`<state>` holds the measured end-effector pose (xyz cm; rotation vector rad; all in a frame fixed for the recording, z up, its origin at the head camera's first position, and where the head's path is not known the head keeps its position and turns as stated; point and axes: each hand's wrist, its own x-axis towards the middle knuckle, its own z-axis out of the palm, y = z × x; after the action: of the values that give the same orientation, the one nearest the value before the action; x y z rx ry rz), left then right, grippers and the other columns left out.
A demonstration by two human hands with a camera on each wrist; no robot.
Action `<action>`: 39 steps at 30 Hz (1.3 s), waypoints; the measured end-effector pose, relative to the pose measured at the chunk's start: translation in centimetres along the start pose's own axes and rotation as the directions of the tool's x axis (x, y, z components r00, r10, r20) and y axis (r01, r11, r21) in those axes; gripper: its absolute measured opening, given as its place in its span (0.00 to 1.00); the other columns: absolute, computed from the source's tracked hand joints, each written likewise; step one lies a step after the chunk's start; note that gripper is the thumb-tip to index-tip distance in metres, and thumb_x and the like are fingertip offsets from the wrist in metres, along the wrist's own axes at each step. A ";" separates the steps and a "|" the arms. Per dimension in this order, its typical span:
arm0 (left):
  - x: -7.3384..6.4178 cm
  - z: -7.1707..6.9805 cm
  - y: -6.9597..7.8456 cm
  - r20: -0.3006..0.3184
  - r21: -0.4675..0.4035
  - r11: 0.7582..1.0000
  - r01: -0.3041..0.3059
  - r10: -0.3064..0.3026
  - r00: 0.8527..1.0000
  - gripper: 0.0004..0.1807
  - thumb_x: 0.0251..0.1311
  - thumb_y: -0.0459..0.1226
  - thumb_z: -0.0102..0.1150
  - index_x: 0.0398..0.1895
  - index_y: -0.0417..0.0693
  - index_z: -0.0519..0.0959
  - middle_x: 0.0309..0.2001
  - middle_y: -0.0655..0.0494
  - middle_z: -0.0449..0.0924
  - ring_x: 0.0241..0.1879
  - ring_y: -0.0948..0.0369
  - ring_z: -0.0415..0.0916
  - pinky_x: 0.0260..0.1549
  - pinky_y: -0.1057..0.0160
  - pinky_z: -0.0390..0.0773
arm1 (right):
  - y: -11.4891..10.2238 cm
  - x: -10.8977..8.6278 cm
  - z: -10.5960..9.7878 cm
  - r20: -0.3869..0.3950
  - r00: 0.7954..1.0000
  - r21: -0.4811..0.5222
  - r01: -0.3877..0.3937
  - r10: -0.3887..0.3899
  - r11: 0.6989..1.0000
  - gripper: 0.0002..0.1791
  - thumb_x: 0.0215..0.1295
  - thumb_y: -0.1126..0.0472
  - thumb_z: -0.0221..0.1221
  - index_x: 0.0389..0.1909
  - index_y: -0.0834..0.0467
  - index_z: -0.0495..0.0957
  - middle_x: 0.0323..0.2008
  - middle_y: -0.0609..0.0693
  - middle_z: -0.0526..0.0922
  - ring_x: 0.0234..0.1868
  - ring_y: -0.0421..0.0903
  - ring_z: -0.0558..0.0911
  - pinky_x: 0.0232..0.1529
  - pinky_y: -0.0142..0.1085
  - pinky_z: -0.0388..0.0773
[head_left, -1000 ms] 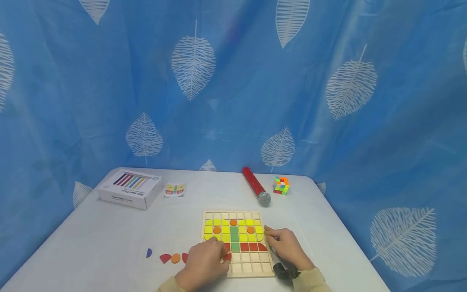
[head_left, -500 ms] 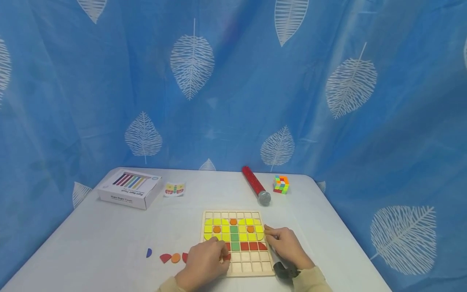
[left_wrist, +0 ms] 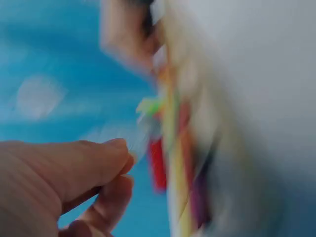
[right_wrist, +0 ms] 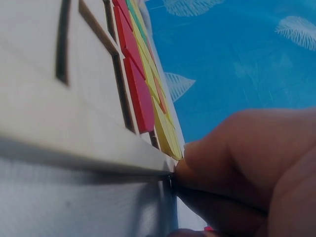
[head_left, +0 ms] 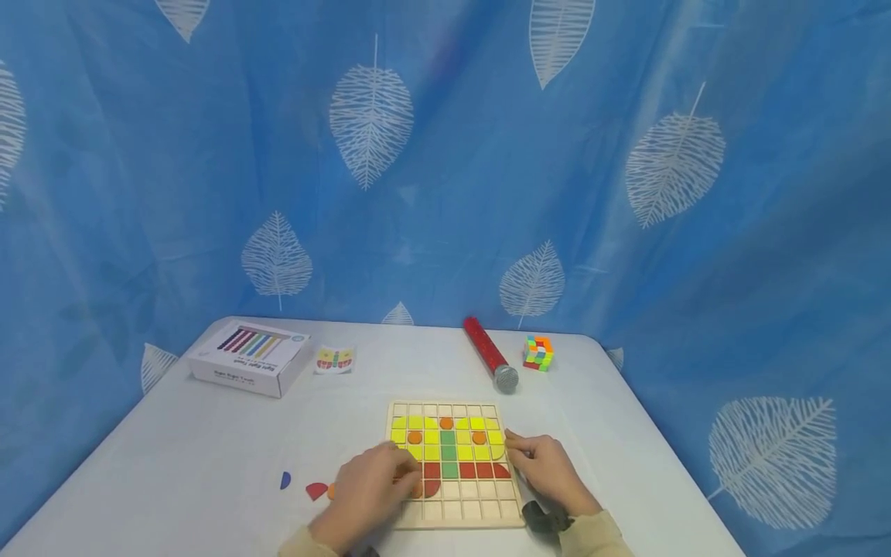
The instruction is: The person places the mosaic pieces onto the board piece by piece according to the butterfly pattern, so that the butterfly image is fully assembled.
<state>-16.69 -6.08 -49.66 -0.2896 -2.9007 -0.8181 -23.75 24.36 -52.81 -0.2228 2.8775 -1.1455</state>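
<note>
A wooden grid board (head_left: 485,510) lies on the table, bearing yellow, green, red and orange pieces. My right hand (head_left: 553,468) pinches its right edge; in the right wrist view, the thumb and fingers meet at the board's rim (right_wrist: 89,136). Over the board's left side is my left hand (head_left: 369,487), slightly blurred, with loosely bent fingers and nothing visible between them. A red rounded piece (head_left: 432,488) sits in a cell just right of its fingertips. Beside them shows a bit of orange (head_left: 418,490). The left hand hides part of the left cells.
Left of the board lie a blue half-disc (head_left: 285,480), a red wedge (head_left: 316,491) and a partly hidden orange disc (head_left: 331,491). Farther back are a white box (head_left: 244,360), a pattern card (head_left: 336,360), a red microphone (head_left: 486,346) and a puzzle cube (head_left: 538,353).
My left hand has let go of the red rounded piece, which stays in its cell, and has moved left. The right hand keeps its place on the board's edge.
</note>
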 end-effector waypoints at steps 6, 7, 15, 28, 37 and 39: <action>-1.8 -6.3 -6.5 -0.039 0.023 0.919 0.392 -0.391 0.919 0.16 0.59 0.47 0.72 0.43 0.49 0.84 0.38 0.54 0.81 0.29 0.60 0.74 0.32 0.57 0.78 | 0.0 -0.2 0.0 0.028 1.000 0.008 -0.007 0.007 1.000 0.16 0.69 0.58 0.62 0.54 0.58 0.86 0.63 0.51 0.82 0.69 0.60 0.75 0.45 0.42 0.76; -2.2 -7.0 -7.7 -0.029 0.037 0.899 0.435 -0.435 0.900 0.19 0.58 0.49 0.73 0.44 0.46 0.83 0.38 0.52 0.81 0.30 0.58 0.74 0.32 0.55 0.79 | 0.0 -0.2 -0.1 0.030 1.000 0.006 -0.006 0.006 1.000 0.16 0.69 0.58 0.62 0.54 0.58 0.86 0.63 0.51 0.82 0.69 0.60 0.75 0.45 0.42 0.76; -3.6 -7.0 -11.8 0.085 0.052 0.847 0.529 -0.532 0.843 0.20 0.57 0.47 0.74 0.42 0.41 0.82 0.32 0.54 0.81 0.30 0.58 0.74 0.33 0.56 0.78 | 0.1 -0.1 -0.3 0.005 1.000 -0.003 0.011 -0.011 1.000 0.16 0.68 0.59 0.62 0.54 0.59 0.86 0.62 0.52 0.83 0.67 0.58 0.78 0.45 0.42 0.79; -3.2 -6.0 -10.0 -0.011 0.061 0.887 0.458 -0.458 0.889 0.12 0.57 0.36 0.72 0.43 0.43 0.84 0.32 0.56 0.84 0.31 0.60 0.79 0.34 0.53 0.81 | -0.2 -0.3 -0.2 0.006 1.000 -0.002 0.026 -0.026 1.000 0.16 0.69 0.59 0.61 0.53 0.59 0.86 0.62 0.52 0.83 0.66 0.59 0.79 0.35 0.35 0.72; -0.9 -2.2 0.8 0.064 -0.002 1.000 -0.003 0.003 0.998 0.07 0.51 0.40 0.78 0.31 0.60 0.86 0.28 0.72 0.82 0.30 0.68 0.75 0.32 0.60 0.77 | -0.3 -0.3 -0.2 -0.011 1.000 -0.006 0.004 -0.004 1.000 0.15 0.68 0.59 0.62 0.53 0.57 0.86 0.62 0.49 0.83 0.57 0.52 0.85 0.30 0.35 0.71; -0.1 -0.9 2.4 0.084 -0.014 0.995 -0.099 0.100 0.991 0.06 0.52 0.41 0.77 0.30 0.60 0.87 0.27 0.74 0.80 0.29 0.70 0.73 0.30 0.63 0.74 | -0.3 -0.3 -0.1 -0.012 1.000 -0.009 0.014 -0.014 1.000 0.16 0.68 0.59 0.62 0.53 0.57 0.86 0.62 0.48 0.83 0.63 0.55 0.82 0.37 0.36 0.73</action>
<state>-16.01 -4.57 -47.76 -0.4772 -2.9326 -0.8236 -23.42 24.23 -52.58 -0.2382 2.8968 -1.1402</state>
